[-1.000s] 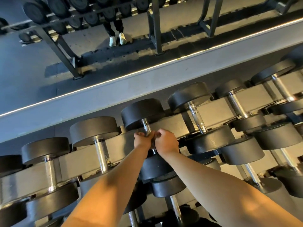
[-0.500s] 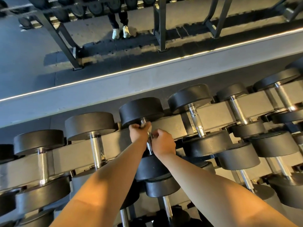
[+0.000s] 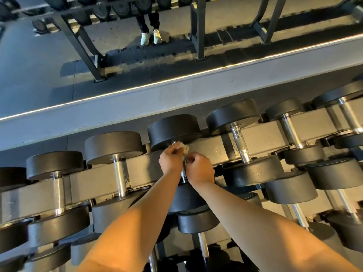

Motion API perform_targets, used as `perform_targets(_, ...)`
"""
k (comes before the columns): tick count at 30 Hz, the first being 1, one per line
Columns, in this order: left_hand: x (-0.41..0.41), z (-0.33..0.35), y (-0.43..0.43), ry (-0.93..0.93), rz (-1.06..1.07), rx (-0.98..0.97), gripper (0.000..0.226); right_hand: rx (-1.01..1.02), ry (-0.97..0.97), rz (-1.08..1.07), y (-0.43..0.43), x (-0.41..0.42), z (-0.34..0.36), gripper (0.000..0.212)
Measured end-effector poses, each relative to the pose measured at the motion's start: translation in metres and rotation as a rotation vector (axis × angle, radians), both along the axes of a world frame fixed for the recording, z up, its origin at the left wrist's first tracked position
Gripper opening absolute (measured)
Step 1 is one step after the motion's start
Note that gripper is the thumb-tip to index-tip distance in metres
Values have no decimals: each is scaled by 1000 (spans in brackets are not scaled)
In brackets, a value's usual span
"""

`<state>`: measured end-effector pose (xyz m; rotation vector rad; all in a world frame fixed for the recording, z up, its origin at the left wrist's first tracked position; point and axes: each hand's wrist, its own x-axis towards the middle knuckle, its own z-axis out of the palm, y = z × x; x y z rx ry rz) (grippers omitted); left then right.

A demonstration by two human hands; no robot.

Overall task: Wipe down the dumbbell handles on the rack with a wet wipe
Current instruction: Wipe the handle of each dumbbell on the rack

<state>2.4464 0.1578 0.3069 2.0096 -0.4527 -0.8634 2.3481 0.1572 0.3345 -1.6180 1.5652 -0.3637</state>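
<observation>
Commercial gym, free-weights area.

- Long grey dumbbell rack [image 3: 98, 179], its beam running left and right of the fingers [image 3: 176, 152].
- Row of dumbbells with black round heads and chrome handles: several left of the fingers [image 3: 119, 173], several right of them [image 3: 240, 142].
- Lower tier of dumbbells [image 3: 198, 222], nearer the wearer than the fingers.
- Lit strip [image 3: 176, 80] along a grey ledge, beyond the fingers.
- Dark floor [image 3: 39, 65], farther beyond.
- Black steel rack frames [image 3: 82, 46] standing on that floor, loaded with dark round weights [image 3: 121, 8].
- Pair of legs in pale training shoes [image 3: 151, 37], straight beyond the fingers, beside those frames.
</observation>
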Motion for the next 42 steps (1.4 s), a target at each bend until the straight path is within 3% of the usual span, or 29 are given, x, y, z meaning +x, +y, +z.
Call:
perform_targets(5, 6, -2, -9, -42, -29, 33, 17, -1, -24, -34, 0, 1, -1, 13)
perform_targets(9, 12, -2, 5, -70, -192, 88, 13, -23, -17, -42, 0, 1, -4, 14)
perform_targets(16, 12, -16, 31, 47, -309, 233, 10, -89, 33, 7, -1, 2, -12, 22)
perform_targets(20, 18, -20, 25, 219, -213, 181, 8, -131, -17, 0, 0, 0, -16, 22)
perform_targets(24, 19, -21, 12, 339, -100, 128, 38, -208, -67, -23, 3, 0, -21, 20)
perform_targets(26, 20, -24, 7, 305, -120, 188, 42, -222, -71, -22, 2, 1, -23, 21)
perform_targets(31, 27, -30, 13, 101, -439, 449, 43, -218, -58, -23, 1, 1, -23, 24)
perform_targets(34, 18, -26, 18, -39, -507, 486, 46, -233, -70, -24, 1, 0, -23, 25)
perform_targets(42, 10, -11, 25, -357, -634, 606, 27, -231, -69, -18, 2, 0, -21, 23)
